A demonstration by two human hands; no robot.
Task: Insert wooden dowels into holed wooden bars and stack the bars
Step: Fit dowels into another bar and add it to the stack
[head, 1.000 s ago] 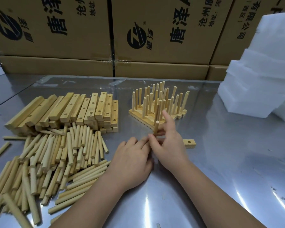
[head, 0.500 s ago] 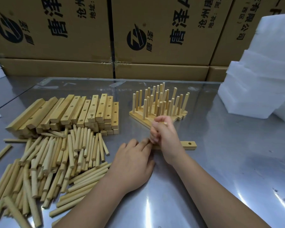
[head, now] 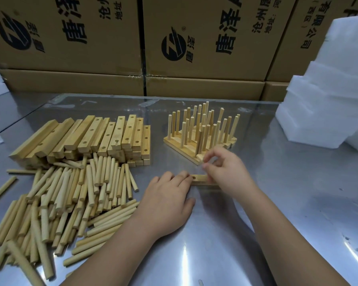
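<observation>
Along the back, printed cardboard boxes [head: 91, 38]; in front, a shiny steel table [head: 277, 203] with white foam blocks [head: 329, 89] at far right. At left, heaped holed bars [head: 87, 137] above loose dowels [head: 70, 199]. Mid-table, finished stack [head: 201, 131], dowels upright. Just below it, between left hand [head: 165, 203] and right hand [head: 227, 174], a single bar [head: 199, 178]: pale wood, flat on the table, long axis left to right, one dark hole facing up. Left fingers straight, together, touching its left end. Right fingers curled over its right part; pinching anything, cannot tell
</observation>
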